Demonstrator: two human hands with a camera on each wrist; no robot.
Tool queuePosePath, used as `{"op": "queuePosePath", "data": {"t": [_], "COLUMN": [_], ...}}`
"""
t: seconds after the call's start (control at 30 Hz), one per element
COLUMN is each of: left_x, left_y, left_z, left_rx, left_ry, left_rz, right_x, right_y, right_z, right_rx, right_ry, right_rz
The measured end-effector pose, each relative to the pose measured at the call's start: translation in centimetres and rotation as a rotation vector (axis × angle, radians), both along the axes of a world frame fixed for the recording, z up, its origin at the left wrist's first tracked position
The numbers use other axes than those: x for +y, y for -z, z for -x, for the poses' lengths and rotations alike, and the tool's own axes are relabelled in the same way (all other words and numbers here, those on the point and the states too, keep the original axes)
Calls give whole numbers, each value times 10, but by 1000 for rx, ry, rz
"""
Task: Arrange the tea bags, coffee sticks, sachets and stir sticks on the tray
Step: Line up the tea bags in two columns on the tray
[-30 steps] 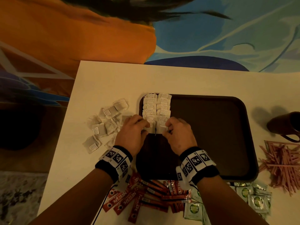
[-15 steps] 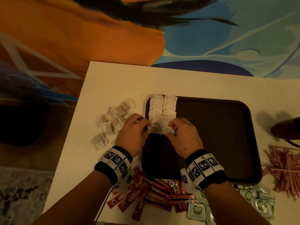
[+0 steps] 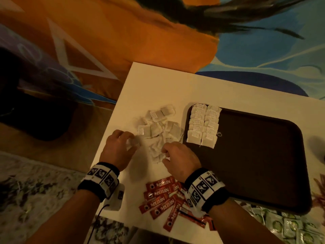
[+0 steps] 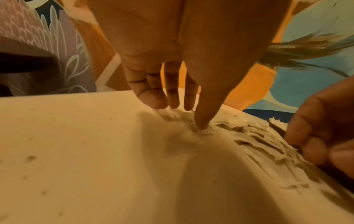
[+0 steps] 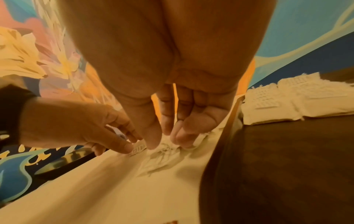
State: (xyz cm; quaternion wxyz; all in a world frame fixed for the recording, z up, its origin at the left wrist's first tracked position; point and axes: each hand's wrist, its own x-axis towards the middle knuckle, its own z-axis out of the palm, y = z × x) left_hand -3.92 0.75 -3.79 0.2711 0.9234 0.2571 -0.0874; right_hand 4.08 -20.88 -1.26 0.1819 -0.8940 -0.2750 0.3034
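Observation:
A dark brown tray (image 3: 255, 155) lies on the white table (image 3: 158, 85). Two neat columns of tea bags (image 3: 204, 125) fill its left end. A loose pile of tea bags (image 3: 158, 127) sits on the table just left of the tray. My left hand (image 3: 129, 140) is at the pile's near left edge; thumb and fingers pinch one tea bag (image 3: 132, 143) by its tag (image 4: 203, 131). My right hand (image 3: 164, 154) is at the pile's near right side, beside the tray rim, and its thumb and fingers (image 5: 182, 136) close on a crumpled tea bag (image 5: 162, 153).
Red coffee sticks (image 3: 163, 196) lie scattered near the table's front edge between my wrists. Green sachets (image 3: 281, 228) lie at the front right, pink stir sticks (image 3: 319, 191) at the right edge. The table's left edge runs close to my left hand.
Both hands have left the tea bag rows on the tray and moved left to the loose pile, where each now takes a bag. The view has swung left.

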Motion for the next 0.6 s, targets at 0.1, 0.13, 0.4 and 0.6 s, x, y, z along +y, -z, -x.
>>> {"op": "queuePosePath", "data": {"t": [0.1,0.13,0.4,0.6], "left_x": [-2,-3,-3,0], "left_y": [2,2,-1,-8], "left_z": [1,0,-3,8], "left_rx": [27,36,117,144], "left_ry": [-18,-15,54,94], "left_rz": [11,12,62,81], "right_x": [14,17,28,38], "right_y": [1,1,3,5], "right_z": [4,4,-7,-2], "right_rx": [-29,-40,-99,-167], "right_ry": [-12,-4,46,-36], "right_rz": [42,51,66,141]}}
